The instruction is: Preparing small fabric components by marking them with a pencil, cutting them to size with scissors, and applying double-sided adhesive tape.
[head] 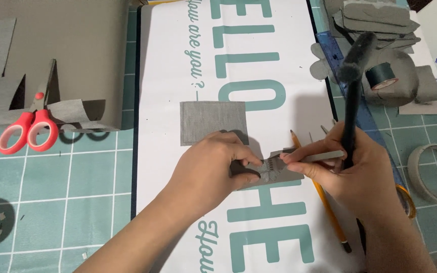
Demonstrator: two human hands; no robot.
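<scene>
My left hand [213,164] presses down on a small grey cardboard piece [271,174] lying on a white board with teal lettering [178,60]. My right hand [352,167] grips a black hammer [351,91], its head raised near the top right, and its fingertips also pinch a thin grey strip [324,155] against the piece. A row of small pins or prongs shows where the strip meets the piece. A grey rectangular card [212,121] lies just above my left hand.
Red-handled scissors [29,129] rest on cut grey cardboard [51,50] at the left. An orange pencil [324,207] lies under my right hand. A blue ruler [365,116], dark tape roll [383,76], grey scraps [375,20] and a masking tape roll [436,172] sit at the right on a teal cutting mat [77,177].
</scene>
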